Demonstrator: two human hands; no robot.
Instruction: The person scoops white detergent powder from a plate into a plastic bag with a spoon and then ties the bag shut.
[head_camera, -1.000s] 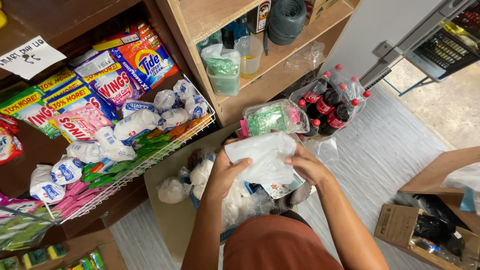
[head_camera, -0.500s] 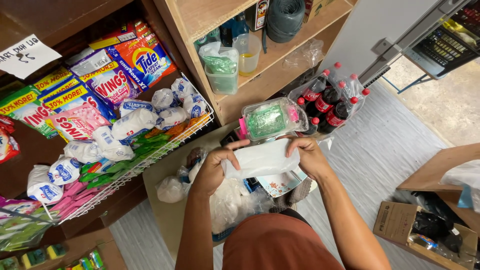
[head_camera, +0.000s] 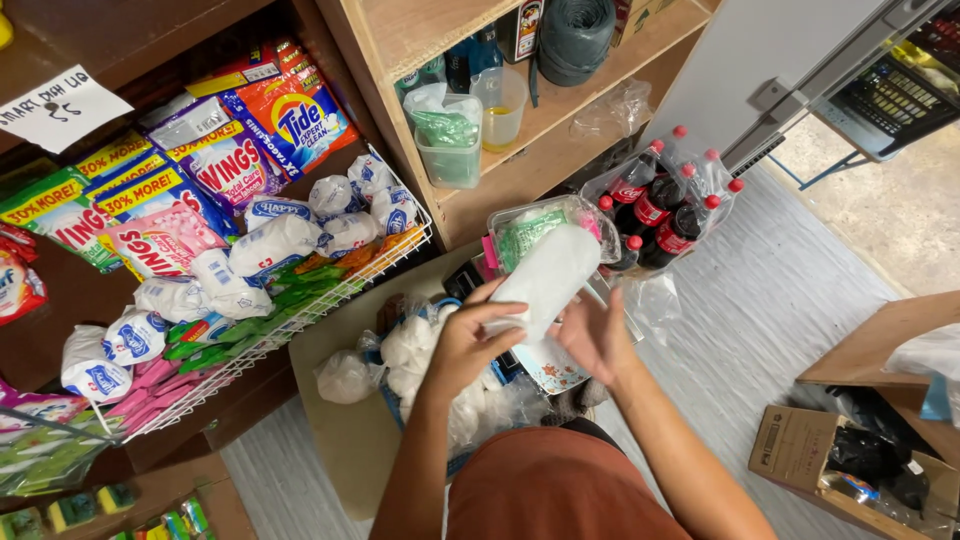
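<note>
Holding a white plastic packet (head_camera: 548, 275) near the middle of the frame, both hands now grip it differently than a moment ago: a second earlier it was spread wide and slack between them, half a second ago it was being folded down, and now it stands as a tight, rounded roll tilted toward the upper right. The left hand (head_camera: 462, 345) is curled around the roll's lower end, thumb across the front and fingers closed on it. The right hand (head_camera: 598, 335) sits just beside it at the lower right, palm partly open, fingertips touching the packet's underside rather than clamping it. Judging from this, the packet has been gathered into a compact shape and is ready to be placed or tied. Behind it lies a clear tub with green contents (head_camera: 545, 228), and right of that a shrink-wrapped pack of cola bottles (head_camera: 668, 205). Below the hands sits a heap of white filled bags (head_camera: 415, 355) on the floor, with a wire basket (head_camera: 300, 310) of similar pouches at the left.
</note>
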